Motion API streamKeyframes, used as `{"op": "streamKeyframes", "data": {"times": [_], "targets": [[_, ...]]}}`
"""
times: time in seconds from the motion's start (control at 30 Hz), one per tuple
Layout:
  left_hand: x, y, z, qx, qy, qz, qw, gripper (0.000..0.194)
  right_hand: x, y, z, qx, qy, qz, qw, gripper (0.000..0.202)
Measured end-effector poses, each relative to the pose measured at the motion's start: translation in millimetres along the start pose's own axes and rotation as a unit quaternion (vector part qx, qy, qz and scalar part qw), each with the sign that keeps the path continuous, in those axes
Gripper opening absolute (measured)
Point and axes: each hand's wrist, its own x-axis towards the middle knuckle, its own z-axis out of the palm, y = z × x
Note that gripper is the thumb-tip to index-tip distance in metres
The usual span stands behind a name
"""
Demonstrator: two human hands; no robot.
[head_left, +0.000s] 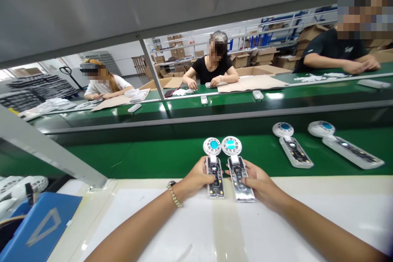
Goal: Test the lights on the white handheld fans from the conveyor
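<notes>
My left hand (199, 177) is closed around a small handheld fan (215, 184), its thumb lying on the clear front with the circuit board behind it. A second handheld fan (242, 190) is gripped by my right hand (256, 180), thumb on its front too. Both fans stand side by side, white round heads with blue centres pointing up, over the near edge of the green belt. Two more fans lie on the belt to the right: a nearer handheld fan (296, 153) and a handheld fan farther right (353, 151).
In front of me is a white worktop (147, 229). The green belt (101, 157) runs across behind it. A blue bin (52, 225) with white fan parts stands at left, beside a slanted metal post (52, 147). Three people work at the far bench, under an overhead shelf (153, 0).
</notes>
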Motion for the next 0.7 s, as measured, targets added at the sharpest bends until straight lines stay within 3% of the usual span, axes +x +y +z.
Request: {"op": "streamKeyframes", "data": {"times": [0.27,0.4,0.43,0.5,0.6,0.7], "targets": [[0.1,-1.0,-1.8,-0.007,-0.012,0.007,1.0,0.058,0.8,-2.4,2.5,0.01,0.022,0.005,1.0,0.053],[1.6,0.8,0.0,-0.056,0.011,-0.007,0.998,0.047,-0.1,-8.4,6.6,0.05,0.026,0.02,0.998,0.024],[2.3,1.7,0.0,-0.067,0.013,-0.015,0.998,0.041,-1.0,-10.0,7.1,0.056,0.02,0.022,0.998,0.024],[3.7,4.0,-0.9,-0.064,0.0,-0.034,0.997,0.043,-3.4,-13.2,7.2,0.065,0.006,0.021,0.998,0.038],[4.5,7.3,-3.2,-0.024,-0.03,-0.066,0.997,0.067,-5.7,-17.8,4.7,0.087,-0.004,0.041,0.995,0.051],[4.1,7.9,-4.2,0.008,-0.007,-0.093,0.996,0.074,-4.8,-23.8,-1.8,0.097,-0.008,0.063,0.993,0.066]]}}
